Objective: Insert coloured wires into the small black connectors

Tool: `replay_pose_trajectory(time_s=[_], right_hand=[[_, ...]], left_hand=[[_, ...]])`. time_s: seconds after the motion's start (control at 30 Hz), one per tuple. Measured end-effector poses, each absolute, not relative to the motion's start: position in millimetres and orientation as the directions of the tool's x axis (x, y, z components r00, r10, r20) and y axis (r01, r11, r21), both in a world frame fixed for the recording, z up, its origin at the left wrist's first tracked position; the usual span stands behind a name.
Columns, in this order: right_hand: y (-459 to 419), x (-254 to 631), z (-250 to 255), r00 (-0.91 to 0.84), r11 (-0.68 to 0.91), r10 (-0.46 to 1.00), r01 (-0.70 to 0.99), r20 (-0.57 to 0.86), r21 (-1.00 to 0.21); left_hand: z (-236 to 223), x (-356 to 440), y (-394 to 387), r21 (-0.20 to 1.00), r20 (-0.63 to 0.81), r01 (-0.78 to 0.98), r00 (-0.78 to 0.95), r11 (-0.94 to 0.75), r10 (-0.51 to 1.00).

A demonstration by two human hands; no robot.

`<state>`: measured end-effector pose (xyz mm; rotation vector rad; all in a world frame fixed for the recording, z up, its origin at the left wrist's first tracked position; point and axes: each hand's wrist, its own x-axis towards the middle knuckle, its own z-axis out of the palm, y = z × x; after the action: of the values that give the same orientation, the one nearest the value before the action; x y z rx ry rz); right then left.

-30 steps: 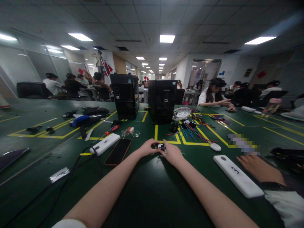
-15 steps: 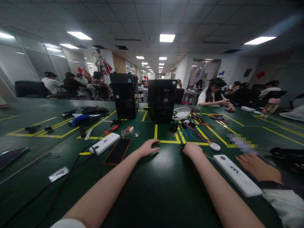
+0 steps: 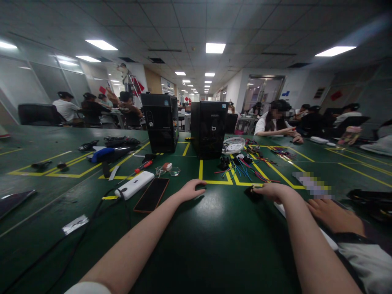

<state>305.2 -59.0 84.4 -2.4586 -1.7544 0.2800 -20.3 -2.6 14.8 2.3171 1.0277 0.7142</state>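
My left hand [image 3: 190, 190] rests on the green table with its thumb and fingers apart and nothing in between. To the right, my right hand [image 3: 272, 190] pinches a small black piece [image 3: 253, 192] at its fingertips, low over the table; its exact kind is too dark to make out. Just beyond lie loose coloured wires [image 3: 243, 168] and small black parts [image 3: 224, 162]. A phone [image 3: 152, 196] lies left of my left hand. My right arm partly covers a white power bank [image 3: 329, 240].
Two black computer towers [image 3: 159, 126] and a white basket [image 3: 234, 144] stand at the back. On the left are a white power bank [image 3: 134, 184], glasses [image 3: 171, 171], a red screwdriver [image 3: 143, 166] and cables. Another person's hand [image 3: 332, 214] rests at the right.
My right hand has moved right with the small black piece, its wrist now covering the white disc and part of the power bank. My left hand has stayed put.
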Motion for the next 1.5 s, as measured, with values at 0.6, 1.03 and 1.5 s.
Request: replay_pose_trajectory(time_s=[0.6, 1.03, 1.5], right_hand=[[-67.2, 315.9, 68.5, 0.035, -0.051, 0.998, 0.932, -0.052, -0.36], [-57.0, 329.3, 55.8, -0.002, 0.01, 0.999, 0.98, 0.04, -0.199], [-60.2, 320.9, 62.3, 0.152, -0.153, 0.988, 0.988, -0.029, -0.031]], left_hand=[[15.1, -21.8, -3.2, 0.604, 0.277, 0.506, 0.59, -0.615, 0.758], [11.7, -21.8, -0.4, 0.59, 0.284, 0.505, 0.601, -0.63, 0.747], [14.1, -22.2, -1.5, 0.597, 0.27, 0.505, 0.605, -0.623, 0.749]])
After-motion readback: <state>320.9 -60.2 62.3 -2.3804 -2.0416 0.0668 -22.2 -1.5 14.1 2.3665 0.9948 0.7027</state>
